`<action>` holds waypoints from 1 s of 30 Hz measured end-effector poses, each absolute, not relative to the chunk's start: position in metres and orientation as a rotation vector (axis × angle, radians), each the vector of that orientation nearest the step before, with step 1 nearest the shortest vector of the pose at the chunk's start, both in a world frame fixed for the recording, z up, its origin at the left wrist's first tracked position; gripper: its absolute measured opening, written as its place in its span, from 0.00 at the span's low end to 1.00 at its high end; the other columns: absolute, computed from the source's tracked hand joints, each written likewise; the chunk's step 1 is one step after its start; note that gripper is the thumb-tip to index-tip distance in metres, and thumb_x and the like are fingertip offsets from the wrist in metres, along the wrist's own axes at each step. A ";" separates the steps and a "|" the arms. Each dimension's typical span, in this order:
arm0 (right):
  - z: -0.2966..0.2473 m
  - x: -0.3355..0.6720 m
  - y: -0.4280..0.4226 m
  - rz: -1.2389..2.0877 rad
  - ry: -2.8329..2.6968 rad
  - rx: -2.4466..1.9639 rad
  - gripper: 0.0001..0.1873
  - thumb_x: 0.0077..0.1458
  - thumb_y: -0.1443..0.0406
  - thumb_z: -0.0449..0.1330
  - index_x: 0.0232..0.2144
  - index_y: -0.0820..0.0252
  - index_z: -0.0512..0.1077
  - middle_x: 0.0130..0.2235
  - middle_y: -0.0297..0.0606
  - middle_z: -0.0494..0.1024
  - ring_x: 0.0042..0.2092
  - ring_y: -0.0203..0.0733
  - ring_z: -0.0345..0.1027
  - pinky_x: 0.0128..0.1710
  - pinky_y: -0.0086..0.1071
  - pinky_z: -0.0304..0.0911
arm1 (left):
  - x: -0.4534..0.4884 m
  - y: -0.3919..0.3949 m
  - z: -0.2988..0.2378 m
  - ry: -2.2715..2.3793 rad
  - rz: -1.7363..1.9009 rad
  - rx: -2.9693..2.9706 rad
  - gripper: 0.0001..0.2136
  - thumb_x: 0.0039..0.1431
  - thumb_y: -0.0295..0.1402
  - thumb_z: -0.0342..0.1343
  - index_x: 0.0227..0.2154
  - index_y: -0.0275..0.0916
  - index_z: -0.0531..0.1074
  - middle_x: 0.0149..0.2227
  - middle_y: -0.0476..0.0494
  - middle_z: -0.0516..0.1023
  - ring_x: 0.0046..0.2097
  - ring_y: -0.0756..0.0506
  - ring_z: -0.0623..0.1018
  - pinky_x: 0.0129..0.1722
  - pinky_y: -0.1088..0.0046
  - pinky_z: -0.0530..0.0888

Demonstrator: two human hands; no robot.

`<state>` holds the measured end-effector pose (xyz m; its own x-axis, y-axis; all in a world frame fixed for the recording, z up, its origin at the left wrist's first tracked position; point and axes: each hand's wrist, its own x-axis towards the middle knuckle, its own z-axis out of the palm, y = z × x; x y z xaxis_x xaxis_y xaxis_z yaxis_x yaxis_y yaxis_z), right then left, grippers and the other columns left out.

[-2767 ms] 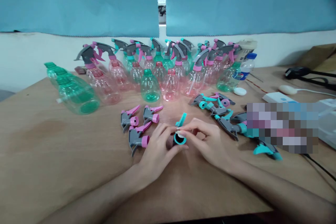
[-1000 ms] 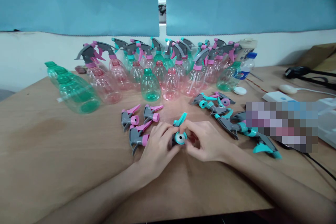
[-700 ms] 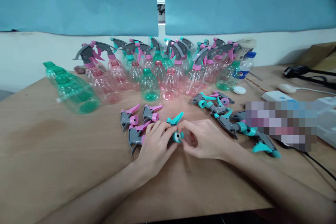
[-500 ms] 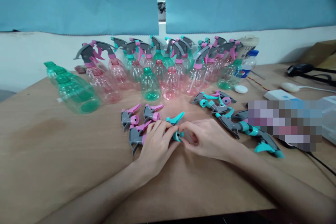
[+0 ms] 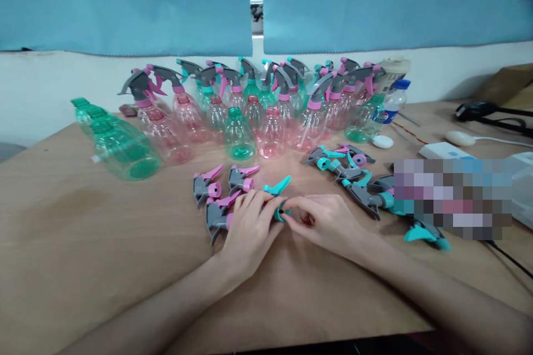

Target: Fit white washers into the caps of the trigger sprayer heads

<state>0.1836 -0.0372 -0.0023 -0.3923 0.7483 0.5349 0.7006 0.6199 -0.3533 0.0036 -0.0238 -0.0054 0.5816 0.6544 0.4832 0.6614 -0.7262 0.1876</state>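
Note:
My left hand (image 5: 252, 222) is closed around a grey and turquoise trigger spray head (image 5: 278, 185), low over the table, with its open collar facing me. Its body is mostly hidden behind my fingers. The fingers of my right hand (image 5: 325, 222) are pinched at the turquoise collar, touching its rim near the dark opening. Whether a small part is between those fingertips, I cannot tell. Beside my left hand lie several grey and pink spray heads (image 5: 205, 187), one of them partly under my fingers.
Behind my hands stand several pink and green bottles, including an open green bottle (image 5: 240, 136) and an open pink bottle (image 5: 271, 136). Green bottles (image 5: 125, 147) are at the left. Loose turquoise spray heads (image 5: 364, 197) lie right, near a blurred patch and a white mouse (image 5: 460, 137).
My right fingertips have shifted slightly left and in over the collar's opening, covering more of it. My left hand keeps its hold on the spray head.

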 end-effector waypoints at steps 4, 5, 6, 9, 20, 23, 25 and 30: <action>0.001 0.180 -0.041 0.229 -2.063 -1.216 0.05 0.55 0.65 0.57 0.34 0.59 0.72 0.20 0.28 0.71 0.21 0.32 0.64 0.24 0.26 0.54 | 0.003 -0.025 -0.003 -1.161 -0.879 -2.787 0.09 0.60 0.28 0.52 0.44 0.35 0.69 0.39 0.40 0.73 0.41 0.40 0.70 0.40 0.61 0.67; 0.002 0.180 -0.041 0.271 -2.058 -1.224 0.06 0.55 0.65 0.57 0.35 0.59 0.71 0.20 0.28 0.70 0.21 0.32 0.63 0.24 0.26 0.54 | 0.003 -0.026 -0.002 -1.162 -0.882 -2.791 0.09 0.60 0.29 0.51 0.44 0.36 0.69 0.39 0.40 0.73 0.42 0.40 0.70 0.41 0.60 0.67; 0.004 0.180 -0.042 0.309 -2.059 -1.223 0.06 0.55 0.65 0.56 0.35 0.59 0.71 0.20 0.28 0.70 0.21 0.32 0.62 0.24 0.26 0.54 | 0.003 -0.027 -0.001 -1.162 -0.881 -2.795 0.09 0.61 0.29 0.51 0.44 0.36 0.69 0.39 0.40 0.73 0.42 0.40 0.70 0.41 0.60 0.66; 0.007 0.182 -0.041 0.378 -2.082 -1.194 0.06 0.53 0.66 0.56 0.35 0.60 0.69 0.20 0.27 0.68 0.21 0.31 0.60 0.24 0.25 0.53 | 0.003 -0.028 0.001 -1.164 -0.877 -2.797 0.09 0.60 0.29 0.51 0.43 0.37 0.70 0.39 0.41 0.73 0.41 0.40 0.70 0.42 0.59 0.65; 0.007 0.185 -0.040 0.442 -2.165 -1.223 0.09 0.48 0.68 0.56 0.35 0.59 0.65 0.21 0.25 0.66 0.21 0.31 0.59 0.24 0.26 0.50 | 0.002 -0.026 -0.003 -1.130 -0.866 -2.783 0.10 0.57 0.26 0.55 0.42 0.35 0.70 0.37 0.42 0.73 0.40 0.41 0.70 0.42 0.61 0.65; 0.007 0.184 -0.039 0.458 -2.163 -1.220 0.08 0.48 0.69 0.56 0.35 0.59 0.65 0.20 0.24 0.66 0.21 0.31 0.60 0.24 0.25 0.51 | 0.002 -0.027 -0.002 -1.136 -0.860 -2.786 0.10 0.56 0.25 0.56 0.42 0.35 0.70 0.37 0.43 0.72 0.40 0.41 0.70 0.42 0.61 0.65; 0.007 0.185 -0.038 0.476 -2.158 -1.214 0.07 0.49 0.69 0.56 0.34 0.59 0.66 0.20 0.24 0.65 0.21 0.31 0.60 0.24 0.25 0.51 | 0.002 -0.027 -0.002 -1.143 -0.849 -2.796 0.10 0.55 0.25 0.56 0.42 0.36 0.70 0.37 0.43 0.72 0.40 0.41 0.70 0.42 0.61 0.65; 0.005 0.187 -0.036 0.462 -2.138 -1.189 0.05 0.50 0.67 0.58 0.33 0.59 0.69 0.19 0.24 0.66 0.21 0.30 0.60 0.23 0.24 0.52 | 0.002 -0.026 -0.001 -1.129 -0.855 -2.796 0.09 0.57 0.26 0.56 0.41 0.36 0.70 0.37 0.43 0.72 0.40 0.41 0.70 0.42 0.61 0.65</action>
